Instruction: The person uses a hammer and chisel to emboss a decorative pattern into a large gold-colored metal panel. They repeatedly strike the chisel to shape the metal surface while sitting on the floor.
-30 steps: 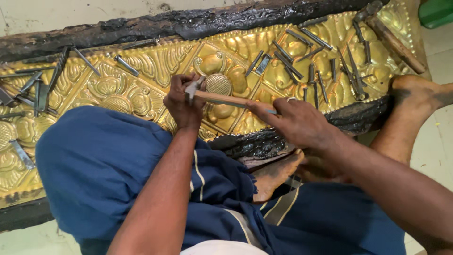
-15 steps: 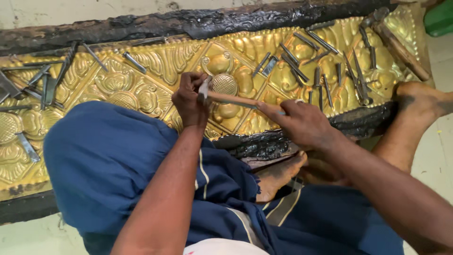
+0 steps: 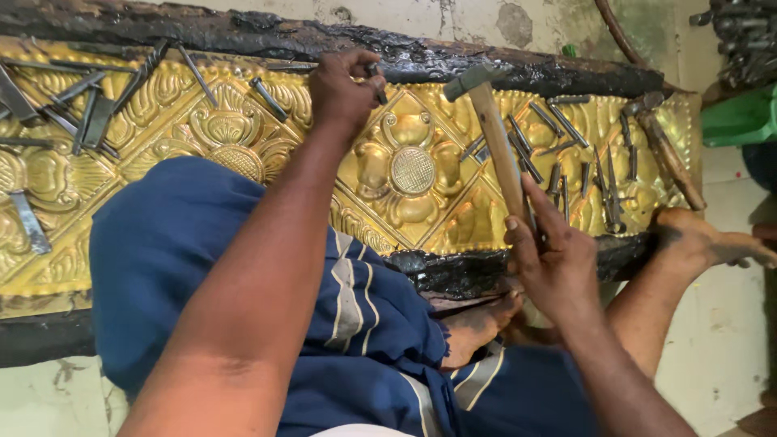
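My left hand (image 3: 344,91) grips a small metal punch (image 3: 376,82) upright on the embossed brass sheet (image 3: 405,174), near its upper edge beside a flower relief. My right hand (image 3: 554,263) holds the wooden handle of a hammer (image 3: 490,129). The hammer's metal head is raised to the right of the punch, clear of it. The brass sheet lies on a long black pitch bed (image 3: 518,69). My blue-clad knee (image 3: 174,251) covers part of the sheet's lower left.
Several loose steel punches (image 3: 566,142) lie on the sheet's right part, more punches (image 3: 89,109) on its left. A second hammer (image 3: 664,150) rests at the far right. My bare foot (image 3: 704,239) sits at the right end. A green container (image 3: 740,117) stands beyond.
The hammer has swung up and off the punch, its handle now near upright. My left hand has moved the punch upward toward the sheet's upper edge. The view has shifted closer.
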